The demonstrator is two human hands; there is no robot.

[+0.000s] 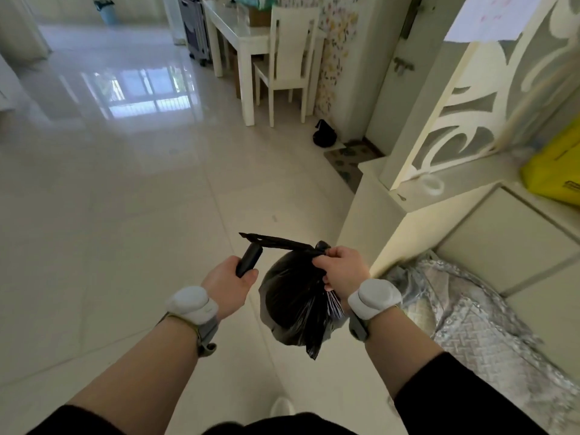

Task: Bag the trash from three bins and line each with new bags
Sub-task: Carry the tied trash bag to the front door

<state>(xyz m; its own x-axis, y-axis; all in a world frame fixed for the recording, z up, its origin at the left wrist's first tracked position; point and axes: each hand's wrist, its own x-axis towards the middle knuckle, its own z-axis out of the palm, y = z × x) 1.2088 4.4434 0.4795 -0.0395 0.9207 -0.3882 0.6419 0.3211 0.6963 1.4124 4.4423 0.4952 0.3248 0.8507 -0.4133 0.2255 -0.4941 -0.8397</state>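
Head view: a full black trash bag [298, 306], glossy and bulging, hangs above the tiled floor [125, 199], its gathered neck grasped by the right hand [342, 268] fingers. The left hand [229, 284] fingers clench a black roll of bags [249, 260]. A cream cabinet [470, 230] stands close on the right; open floor stretches left and ahead toward a distant blue bin [105, 9].

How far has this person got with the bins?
At least one bin's trash looks bagged: the right hand grips a full black trash bag by its gathered neck, and another black bag sits on the floor by the wall. The left hand holds a roll of new bags. A blue bin stands far across the room; whether its liner is new is unclear.
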